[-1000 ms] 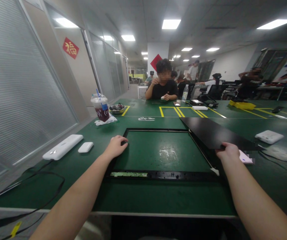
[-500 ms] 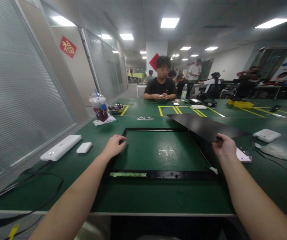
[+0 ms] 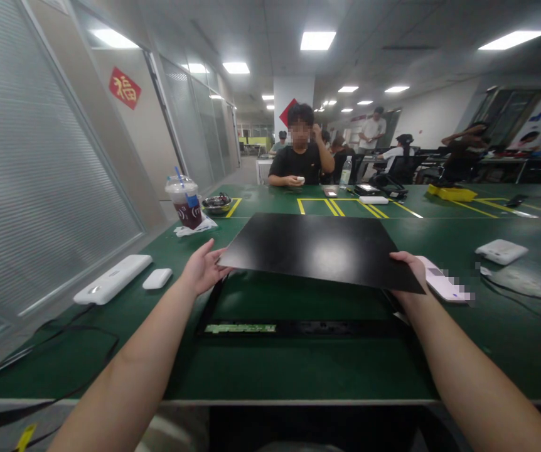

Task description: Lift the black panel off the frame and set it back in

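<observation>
Black panel (image 3: 317,251): thin, flat sheet, raised above the counter (image 3: 308,370) over the black frame (image 3: 336,328). Its near edge slopes down toward the right; a bright reflection sits right of centre on the upper face. Panel covers the far part of the frame from view.

Right hand (image 3: 409,276): grip closed on the panel near its right front corner, thumb on the upper face, remaining fingers underneath and mostly hidden.

Left hand (image 3: 204,270): grip wide, thumb raised and apart, fingertips at the panel's left edge. Cannot tell whether they carry any of its weight.

Frame: lies flat on the counter, near bar fully exposed below the panel. Green strip (image 3: 240,328) set in the left half of that bar. Green counter top shows through the frame opening.

Surroundings, right: pink phone (image 3: 442,279) flat on the counter just beyond the right hand; white box (image 3: 502,251) farther right.

Surroundings, left: long white device (image 3: 113,280) with a dark cable at its near end; small white case (image 3: 157,278) between it and the left hand. Lidded cup (image 3: 188,207) of dark drink stands on a crumpled tissue (image 3: 195,230), bowl (image 3: 217,204) behind it.

Far side: person (image 3: 299,163) in a black top seated facing the counter, one hand raised beside the head.
</observation>
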Demonstrator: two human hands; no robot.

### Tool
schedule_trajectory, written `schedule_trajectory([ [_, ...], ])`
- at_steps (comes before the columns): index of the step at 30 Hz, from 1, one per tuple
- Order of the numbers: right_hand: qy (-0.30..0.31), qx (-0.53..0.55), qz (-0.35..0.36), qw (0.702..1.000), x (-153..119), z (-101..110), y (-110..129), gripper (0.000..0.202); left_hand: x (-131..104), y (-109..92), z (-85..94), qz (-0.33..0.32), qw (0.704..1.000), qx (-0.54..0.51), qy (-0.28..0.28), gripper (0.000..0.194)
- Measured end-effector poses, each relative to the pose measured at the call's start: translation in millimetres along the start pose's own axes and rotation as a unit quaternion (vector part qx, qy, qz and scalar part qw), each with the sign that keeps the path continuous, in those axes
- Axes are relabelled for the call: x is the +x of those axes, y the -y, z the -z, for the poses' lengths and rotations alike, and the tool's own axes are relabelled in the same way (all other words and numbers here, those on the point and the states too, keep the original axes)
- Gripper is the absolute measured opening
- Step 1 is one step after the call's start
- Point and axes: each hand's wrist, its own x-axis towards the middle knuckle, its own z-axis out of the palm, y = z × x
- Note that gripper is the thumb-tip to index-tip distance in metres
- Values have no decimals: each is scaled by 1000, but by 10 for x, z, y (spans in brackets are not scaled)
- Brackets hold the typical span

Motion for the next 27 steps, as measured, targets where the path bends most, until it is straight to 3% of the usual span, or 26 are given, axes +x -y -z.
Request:
schedule_trajectory([
  [4, -29, -39, -96, 994, -42, -29, 4, 17, -15, -3, 4, 27, 999, 27, -7, 37],
  [7, -27, -103, -131, 986, -12, -9, 8, 16, 3, -5, 21, 16, 999, 30, -35, 45],
  [13, 116, -130, -17, 984, 20, -6, -16, 48, 15, 5, 10, -53, 998, -3, -21, 48],
  [19, 101, -119, 44, 987, -44, -56, -48, 58, -60, 14, -85, -62, 997, -33, -6, 42],
  [23, 85, -137, 33, 986, -17, -26, -80, 49, -60, 78, -123, -48, 998, -3, -40, 35],
  [27, 42, -186, 36, 981, 44, 29, -158, 39, -30, 156, -124, -48, 997, 44, -51, 44],
])
